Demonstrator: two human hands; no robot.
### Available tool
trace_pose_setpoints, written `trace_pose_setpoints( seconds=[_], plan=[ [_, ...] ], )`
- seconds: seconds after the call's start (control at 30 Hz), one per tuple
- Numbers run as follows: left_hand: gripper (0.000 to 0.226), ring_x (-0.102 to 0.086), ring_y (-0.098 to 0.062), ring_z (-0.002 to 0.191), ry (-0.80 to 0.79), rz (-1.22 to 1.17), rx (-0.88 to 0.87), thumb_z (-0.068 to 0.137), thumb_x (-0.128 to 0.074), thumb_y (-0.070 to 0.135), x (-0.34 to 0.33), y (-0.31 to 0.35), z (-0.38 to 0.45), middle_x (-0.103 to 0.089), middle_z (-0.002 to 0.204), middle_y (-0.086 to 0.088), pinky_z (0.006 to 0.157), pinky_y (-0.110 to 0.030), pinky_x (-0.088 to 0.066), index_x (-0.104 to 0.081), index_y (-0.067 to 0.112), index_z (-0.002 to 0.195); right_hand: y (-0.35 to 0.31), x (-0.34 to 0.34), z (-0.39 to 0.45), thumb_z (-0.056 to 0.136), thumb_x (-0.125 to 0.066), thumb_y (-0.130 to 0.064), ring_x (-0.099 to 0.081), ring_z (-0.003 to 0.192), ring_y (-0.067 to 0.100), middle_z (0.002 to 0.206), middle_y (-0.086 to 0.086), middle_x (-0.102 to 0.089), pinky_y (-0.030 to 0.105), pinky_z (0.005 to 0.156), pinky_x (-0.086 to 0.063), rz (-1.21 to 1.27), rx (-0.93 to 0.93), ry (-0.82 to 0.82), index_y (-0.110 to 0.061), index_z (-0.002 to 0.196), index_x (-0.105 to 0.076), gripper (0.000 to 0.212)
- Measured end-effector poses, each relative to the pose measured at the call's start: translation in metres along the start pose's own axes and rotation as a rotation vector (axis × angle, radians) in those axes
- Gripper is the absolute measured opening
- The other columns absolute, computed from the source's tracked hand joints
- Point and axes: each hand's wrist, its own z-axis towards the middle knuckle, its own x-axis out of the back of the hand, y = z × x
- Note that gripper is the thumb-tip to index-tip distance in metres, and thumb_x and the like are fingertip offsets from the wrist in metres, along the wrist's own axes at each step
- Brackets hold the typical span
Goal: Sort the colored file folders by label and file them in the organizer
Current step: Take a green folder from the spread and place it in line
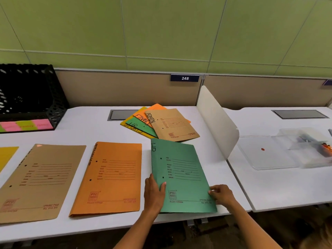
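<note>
**Green folder in both our hands at the desk's front edge**

Around us we see a fanned pile of folders (158, 121) near the back of the white desk (89, 130), a white divider (217, 121) standing just right of it, and the black organizer (30, 94) at far left. An orange folder (109, 177) and a brown folder (41, 178) lie flat to the left. The green folder (181, 173) lies between our hands: our left hand (154, 193) grips its left edge, thumb on top, while our right hand (221, 194) pinches its lower right corner.

Bright, even light; wide-angle edge distortion
</note>
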Motion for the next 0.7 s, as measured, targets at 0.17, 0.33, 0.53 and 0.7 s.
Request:
trace_pose_setpoints(
  seconds=[0.17, 0.33, 0.53, 0.7],
  plan=[
    [0.041, -0.052, -0.02, 0.11, -0.002, 0.049, 0.121, 0.095, -0.057, 0.028, -0.015, -0.01, -0.004, -0.048, 0.118, -0.004, 0.093, -0.034, -0.05, -0.044, 0.011, 0.13, 0.01, 0.009, 0.007, 0.088, -0.069, -0.013, -0.071, 0.081, 0.021, 0.086, 0.003, -0.075, 0.037, 0.074, -0.06, -0.08, 0.009, -0.031, -0.009, 0.099, -0.075, 0.013],
    [0.037, -0.051, -0.026, 0.114, -0.038, 0.136, 0.202, 0.096, -0.054, 0.028, -0.021, -0.007, 0.002, -0.043, 0.119, -0.01, 0.096, -0.039, -0.051, -0.043, 0.009, 0.126, 0.01, 0.011, 0.011, 0.087, -0.07, -0.014, -0.071, 0.078, 0.021, 0.088, 0.005, -0.075, 0.034, 0.071, -0.06, -0.081, 0.012, -0.025, -0.008, 0.102, -0.075, 0.016],
    [0.039, -0.045, -0.028, 0.12, -0.099, 0.269, 0.173, 0.096, -0.054, 0.027, -0.022, 0.0, 0.014, -0.039, 0.126, -0.012, 0.101, -0.038, -0.048, -0.042, 0.008, 0.128, 0.006, 0.008, 0.018, 0.087, -0.07, -0.015, -0.071, 0.079, 0.023, 0.095, 0.008, -0.074, 0.037, 0.075, -0.06, -0.052, 0.026, 0.031, -0.009, 0.109, -0.071, 0.023],
    [0.048, -0.042, -0.027, 0.122, -0.143, 0.31, 0.142, 0.095, -0.053, 0.028, -0.025, -0.004, 0.01, -0.04, 0.127, -0.01, 0.099, -0.037, -0.047, -0.036, 0.014, 0.138, 0.001, 0.004, 0.02, 0.088, -0.066, -0.011, -0.068, 0.086, 0.026, 0.099, 0.011, -0.073, 0.044, 0.082, -0.058, -0.086, 0.037, 0.119, -0.011, 0.097, -0.073, 0.011]
  ],
)
